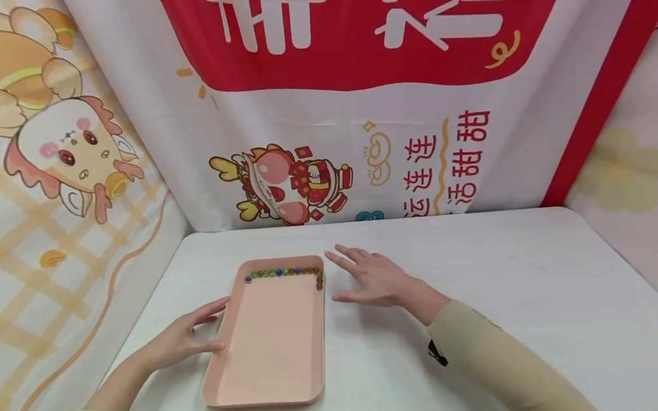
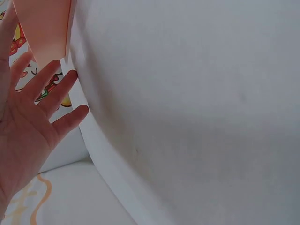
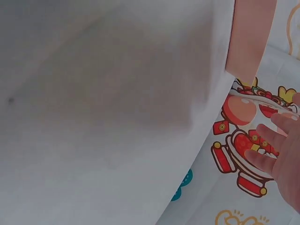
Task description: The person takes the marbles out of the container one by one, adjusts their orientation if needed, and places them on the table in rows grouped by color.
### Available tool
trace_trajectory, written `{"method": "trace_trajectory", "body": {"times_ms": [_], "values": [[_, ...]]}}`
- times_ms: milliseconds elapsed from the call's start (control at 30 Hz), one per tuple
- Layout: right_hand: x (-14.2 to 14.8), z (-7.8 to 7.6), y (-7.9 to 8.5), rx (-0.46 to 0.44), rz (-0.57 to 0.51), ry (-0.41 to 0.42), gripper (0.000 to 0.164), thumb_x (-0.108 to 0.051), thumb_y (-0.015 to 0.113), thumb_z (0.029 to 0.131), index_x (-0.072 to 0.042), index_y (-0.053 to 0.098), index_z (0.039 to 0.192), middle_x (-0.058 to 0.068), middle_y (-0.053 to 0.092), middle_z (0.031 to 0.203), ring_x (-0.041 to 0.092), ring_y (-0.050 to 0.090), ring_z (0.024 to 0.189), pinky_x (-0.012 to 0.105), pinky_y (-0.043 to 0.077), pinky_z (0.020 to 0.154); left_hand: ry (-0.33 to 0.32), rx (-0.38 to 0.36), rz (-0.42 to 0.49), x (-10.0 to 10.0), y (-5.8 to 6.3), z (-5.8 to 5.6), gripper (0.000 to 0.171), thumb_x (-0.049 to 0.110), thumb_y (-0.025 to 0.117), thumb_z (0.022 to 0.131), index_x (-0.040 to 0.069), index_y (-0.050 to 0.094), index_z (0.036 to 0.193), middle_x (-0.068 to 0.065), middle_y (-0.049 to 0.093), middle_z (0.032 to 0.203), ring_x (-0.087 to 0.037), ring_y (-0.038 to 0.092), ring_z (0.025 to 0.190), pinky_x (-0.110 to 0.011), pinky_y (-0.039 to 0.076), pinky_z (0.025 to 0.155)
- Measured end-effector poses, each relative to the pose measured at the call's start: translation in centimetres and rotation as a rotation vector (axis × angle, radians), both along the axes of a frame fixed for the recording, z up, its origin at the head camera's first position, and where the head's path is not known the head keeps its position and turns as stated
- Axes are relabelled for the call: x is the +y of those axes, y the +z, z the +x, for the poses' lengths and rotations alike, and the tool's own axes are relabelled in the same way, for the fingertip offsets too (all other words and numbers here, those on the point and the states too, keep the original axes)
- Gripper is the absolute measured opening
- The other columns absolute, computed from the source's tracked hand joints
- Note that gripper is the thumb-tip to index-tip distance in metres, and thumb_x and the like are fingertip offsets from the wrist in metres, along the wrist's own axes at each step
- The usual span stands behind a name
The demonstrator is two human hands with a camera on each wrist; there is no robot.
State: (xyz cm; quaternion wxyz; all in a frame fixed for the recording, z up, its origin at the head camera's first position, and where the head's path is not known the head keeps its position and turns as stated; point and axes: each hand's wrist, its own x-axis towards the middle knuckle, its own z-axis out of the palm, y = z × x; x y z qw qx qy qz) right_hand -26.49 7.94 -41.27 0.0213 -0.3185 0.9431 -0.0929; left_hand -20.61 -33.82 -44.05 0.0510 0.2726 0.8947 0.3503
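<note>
A pink rectangular tray [image 1: 270, 343] lies on the white table. Several glass marbles [image 1: 279, 272], in blue, green and brown, line its far edge and bend round the far right corner. My left hand [image 1: 180, 338] is at the tray's left side, its fingertips right at the rim and its thumb lower down. In the left wrist view the fingers [image 2: 58, 93] are spread, with the tray's wall [image 2: 47, 28] above them. To the right of the tray my right hand [image 1: 377, 280] is held with fingers spread, apart from the rim. It holds nothing.
The white table [image 1: 486, 322] reaches out to the right of the tray. Behind it hangs a white and red printed cloth [image 1: 360, 159], and a wall with cartoon prints [image 1: 66, 217] stands close on the left.
</note>
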Motion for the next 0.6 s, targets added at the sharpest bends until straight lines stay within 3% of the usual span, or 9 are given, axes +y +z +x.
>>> {"method": "trace_trajectory", "body": {"times_ms": [200,600], "values": [[-1.3,-0.7,0.2,-0.050,-0.044,0.032,0.083,-0.067,0.055,0.086,-0.031,0.026,0.155,0.000,0.021,0.160,0.027,0.027,0.142,0.055,0.028,0.106,0.009,0.010,-0.025,-0.1,-0.4,-0.2,0.081,0.031,0.080,0.080,0.000,0.043,0.144,-0.017,0.049,0.142,-0.040,0.052,0.121,-0.040,0.040,0.099],[-3.9,-2.4,0.3,-0.060,-0.106,0.185,0.064,-0.051,0.066,0.088,-0.024,0.050,0.144,0.001,0.048,0.142,0.020,0.045,0.127,0.044,0.039,0.101,0.045,-0.040,-0.045,-0.2,-0.6,-0.1,0.083,0.032,0.080,0.080,0.005,0.040,0.147,-0.015,0.053,0.138,-0.037,0.050,0.123,-0.047,0.035,0.101]]}}
